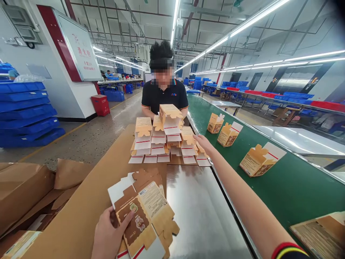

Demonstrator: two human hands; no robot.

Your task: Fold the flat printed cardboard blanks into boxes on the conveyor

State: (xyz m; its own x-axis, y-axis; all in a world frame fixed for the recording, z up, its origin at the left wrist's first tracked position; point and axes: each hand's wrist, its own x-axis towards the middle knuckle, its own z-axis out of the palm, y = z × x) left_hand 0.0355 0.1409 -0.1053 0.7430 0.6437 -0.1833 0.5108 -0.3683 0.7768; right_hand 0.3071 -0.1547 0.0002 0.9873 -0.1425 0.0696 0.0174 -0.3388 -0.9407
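My left hand grips several flat, unfolded carton blanks, brown and tan with white flaps, its thumb pressed on the printed top face. My right hand reaches forward to the right end of a pile of small, partly folded cartons. One finger stretches along a carton at that end; the other fingers are mostly hidden. White flaps with red strips stick out of the pile toward me. The pile stands in tiers, one carton highest near the middle.
A person stands behind the pile, hands hidden by it. To the right, a green conveyor belt carries several open cartons. A brown cardboard sheet covers the left of the metal table. Cardboard boxes lie left; blue trays stand behind.
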